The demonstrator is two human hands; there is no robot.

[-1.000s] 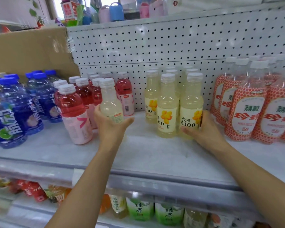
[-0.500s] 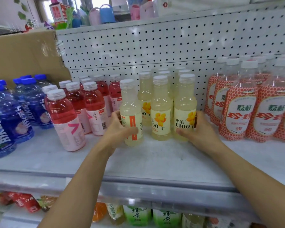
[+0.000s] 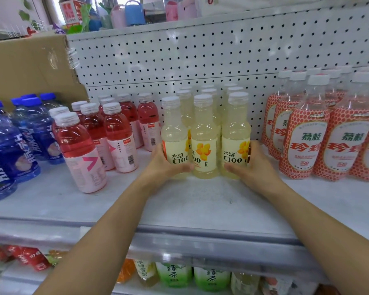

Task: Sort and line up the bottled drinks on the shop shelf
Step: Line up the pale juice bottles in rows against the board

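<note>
Left pale-yellow bottle [image 3: 174, 133]: label reads "水溶 C100". Right pale-yellow bottle [image 3: 235, 128]: same "水溶 C100". Middle pale-yellow bottle [image 3: 203, 133]: only "100" shows, beside a yellow flower print. Red-dotted bottles [image 3: 305, 143] on the right: green "荔枝" over red "珍珍"; the small print under it is unreadable. Green bottles [image 3: 173, 274] on the lower shelf: "绿茶". Blue bottles [image 3: 34, 143]: white sideways "脉动". Front pink bottle [image 3: 81, 154]: pink arrow mark, text too small. Pink bottle behind it [image 3: 117, 133]: barcode, digits unreadable. Red sign [image 3: 69, 11] up top: characters blurred.
</note>
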